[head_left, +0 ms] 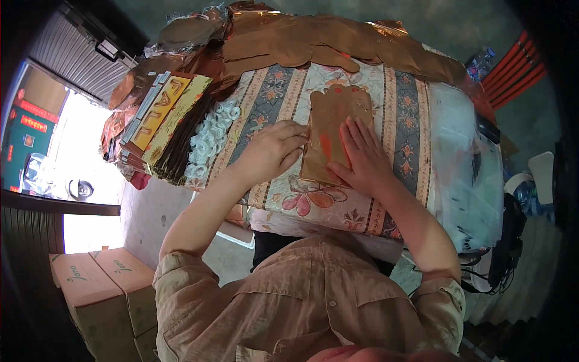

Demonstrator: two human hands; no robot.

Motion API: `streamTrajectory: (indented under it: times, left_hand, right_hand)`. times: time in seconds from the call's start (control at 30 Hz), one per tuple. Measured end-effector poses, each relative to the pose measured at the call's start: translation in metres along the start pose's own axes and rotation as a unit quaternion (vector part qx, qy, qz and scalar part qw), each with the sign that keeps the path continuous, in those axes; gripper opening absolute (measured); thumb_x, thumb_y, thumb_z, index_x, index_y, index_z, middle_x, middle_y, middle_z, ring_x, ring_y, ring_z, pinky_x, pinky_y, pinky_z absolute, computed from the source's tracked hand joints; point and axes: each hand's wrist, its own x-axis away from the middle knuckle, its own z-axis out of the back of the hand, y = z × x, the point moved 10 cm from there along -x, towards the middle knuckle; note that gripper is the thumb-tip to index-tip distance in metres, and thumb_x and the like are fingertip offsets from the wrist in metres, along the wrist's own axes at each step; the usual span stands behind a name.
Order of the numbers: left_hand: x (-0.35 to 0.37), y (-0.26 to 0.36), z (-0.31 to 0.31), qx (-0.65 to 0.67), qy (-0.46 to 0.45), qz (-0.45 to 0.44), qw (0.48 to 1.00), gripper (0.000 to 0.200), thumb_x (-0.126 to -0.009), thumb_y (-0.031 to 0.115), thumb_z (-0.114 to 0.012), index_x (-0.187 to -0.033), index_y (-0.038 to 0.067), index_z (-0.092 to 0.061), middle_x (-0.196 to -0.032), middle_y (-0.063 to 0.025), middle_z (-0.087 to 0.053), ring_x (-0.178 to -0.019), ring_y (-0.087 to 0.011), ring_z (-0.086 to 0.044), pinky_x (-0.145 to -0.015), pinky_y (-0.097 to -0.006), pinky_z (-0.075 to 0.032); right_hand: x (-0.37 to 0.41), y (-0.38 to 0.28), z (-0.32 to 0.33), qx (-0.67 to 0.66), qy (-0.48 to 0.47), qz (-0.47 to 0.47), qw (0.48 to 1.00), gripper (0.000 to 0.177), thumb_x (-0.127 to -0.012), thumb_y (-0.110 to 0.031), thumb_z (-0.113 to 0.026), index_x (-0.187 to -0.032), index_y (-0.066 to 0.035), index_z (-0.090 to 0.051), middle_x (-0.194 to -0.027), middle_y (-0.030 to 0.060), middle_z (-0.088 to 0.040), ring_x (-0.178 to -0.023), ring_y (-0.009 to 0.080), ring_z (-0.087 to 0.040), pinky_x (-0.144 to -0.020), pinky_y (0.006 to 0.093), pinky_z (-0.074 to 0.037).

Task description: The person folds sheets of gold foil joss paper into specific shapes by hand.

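A flat copper-brown foil piece [335, 111] with a scalloped far edge and reddish reflections lies on the patterned tablecloth [280, 196] in front of me. My right hand [365, 160] rests flat on its right side, fingers stretched out and thumb apart. At the left edge of the foil is my left hand [274, 151], its fingers bent together against that edge; the fingertips are partly hidden. To the left lies a pile of white rings [211, 139], beside a stack of yellow and brown packs [172, 117] lettered "FALL".
Large brown foil sheets [289, 42] cover the far side of the table. Clear plastic bags [461, 163] lie along the right edge. A red chair [512, 69] stands at the far right. Cardboard boxes [99, 280] are stacked on the floor at left, near a bright doorway.
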Motion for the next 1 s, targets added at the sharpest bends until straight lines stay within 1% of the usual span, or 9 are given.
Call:
streamTrajectory:
  times: [0.17, 0.47, 0.57, 0.63, 0.67, 0.73, 0.87, 0.93, 1.0]
  left_hand:
    - [-0.006, 0.004, -0.001, -0.011, -0.023, -0.02, 0.999, 0.023, -0.08, 0.011, -0.064, -0.101, 0.002, -0.067, -0.116, -0.0102, -0.063, -0.112, -0.0277, -0.057, -0.095, -0.039, -0.046]
    - [-0.014, 0.0, -0.009, 0.048, -0.041, -0.063, 0.996, 0.027, -0.076, 0.004, -0.063, -0.103, -0.002, -0.063, -0.113, -0.0154, -0.063, -0.112, -0.0317, -0.056, -0.095, -0.0418, -0.046]
    - [-0.017, -0.009, -0.011, 0.108, -0.051, -0.036, 0.992, 0.032, -0.076, 0.004, -0.062, -0.107, -0.002, -0.058, -0.111, -0.0172, -0.063, -0.107, -0.0339, -0.058, -0.094, -0.041, -0.045]
    - [-0.022, -0.023, -0.009, 0.171, -0.025, 0.052, 0.984, 0.039, -0.079, 0.007, -0.062, -0.117, 0.001, -0.051, -0.108, -0.0169, -0.063, -0.098, -0.0303, -0.062, -0.086, -0.0367, -0.047]
    - [-0.024, -0.019, -0.007, 0.173, -0.025, 0.053, 0.983, 0.039, -0.079, 0.007, -0.062, -0.117, 0.001, -0.051, -0.108, -0.0169, -0.063, -0.098, -0.0303, -0.062, -0.086, -0.0367, -0.047]
    - [-0.018, -0.044, -0.022, 0.271, -0.062, 0.249, 0.928, 0.048, -0.081, 0.006, -0.065, -0.124, 0.003, -0.046, -0.105, -0.0121, -0.063, -0.088, -0.0206, -0.063, -0.075, -0.0309, -0.048]
    - [-0.017, -0.041, -0.029, 0.28, -0.003, 0.229, 0.932, 0.054, -0.078, 0.002, -0.07, -0.125, 0.003, -0.044, -0.101, -0.0077, -0.063, -0.081, -0.0128, -0.059, -0.067, -0.0269, -0.047]
    - [-0.015, -0.044, -0.031, 0.269, 0.003, 0.243, 0.932, 0.062, -0.071, 0.009, -0.075, -0.126, 0.002, -0.046, -0.101, -0.0143, -0.066, -0.084, -0.027, -0.063, -0.076, -0.0348, -0.05]
    - [-0.012, -0.043, -0.033, 0.224, 0.005, 0.236, 0.946, 0.063, -0.071, 0.008, -0.075, -0.127, 0.003, -0.046, -0.103, -0.0145, -0.064, -0.09, -0.0291, -0.062, -0.082, -0.0363, -0.049]
  right_hand:
    - [-0.001, -0.001, 0.003, -0.008, -0.001, 0.001, 1.0, 0.083, -0.09, -0.051, -0.055, -0.147, 0.003, -0.028, -0.153, 0.0222, -0.028, -0.144, 0.0347, -0.022, -0.118, 0.045, -0.016]
    - [-0.001, 0.0, 0.005, -0.026, -0.006, -0.006, 1.0, 0.082, -0.09, -0.051, -0.054, -0.146, 0.003, -0.03, -0.152, 0.0228, -0.028, -0.144, 0.0345, -0.022, -0.119, 0.0444, -0.015]
    - [-0.002, 0.0, 0.005, -0.025, -0.009, -0.009, 1.0, 0.083, -0.09, -0.052, -0.055, -0.146, 0.004, -0.03, -0.152, 0.023, -0.029, -0.144, 0.0345, -0.022, -0.119, 0.044, -0.015]
    - [-0.001, 0.001, 0.004, -0.023, -0.012, -0.013, 1.0, 0.083, -0.09, -0.052, -0.055, -0.146, 0.004, -0.03, -0.152, 0.0231, -0.029, -0.144, 0.0345, -0.022, -0.119, 0.0439, -0.015]
    - [-0.001, 0.0, 0.004, -0.025, -0.01, -0.01, 1.0, 0.083, -0.09, -0.052, -0.055, -0.146, 0.004, -0.03, -0.152, 0.0232, -0.028, -0.144, 0.0346, -0.022, -0.119, 0.044, -0.015]
    - [-0.001, 0.0, 0.004, -0.027, -0.008, -0.008, 1.0, 0.083, -0.09, -0.052, -0.055, -0.146, 0.004, -0.03, -0.152, 0.0233, -0.028, -0.144, 0.0347, -0.022, -0.119, 0.0442, -0.016]
    - [-0.001, 0.0, 0.002, -0.012, -0.011, -0.007, 1.0, 0.083, -0.09, -0.05, -0.056, -0.146, 0.004, -0.029, -0.152, 0.0233, -0.028, -0.144, 0.0349, -0.021, -0.118, 0.0449, -0.015]
    - [0.0, -0.001, 0.003, -0.006, -0.007, -0.003, 1.0, 0.083, -0.09, -0.05, -0.056, -0.146, 0.004, -0.029, -0.152, 0.0233, -0.028, -0.144, 0.0351, -0.021, -0.118, 0.0451, -0.015]
    - [-0.001, -0.002, 0.004, -0.005, -0.012, -0.007, 1.0, 0.083, -0.09, -0.05, -0.057, -0.146, 0.004, -0.029, -0.152, 0.0233, -0.028, -0.144, 0.0352, -0.022, -0.118, 0.0455, -0.016]
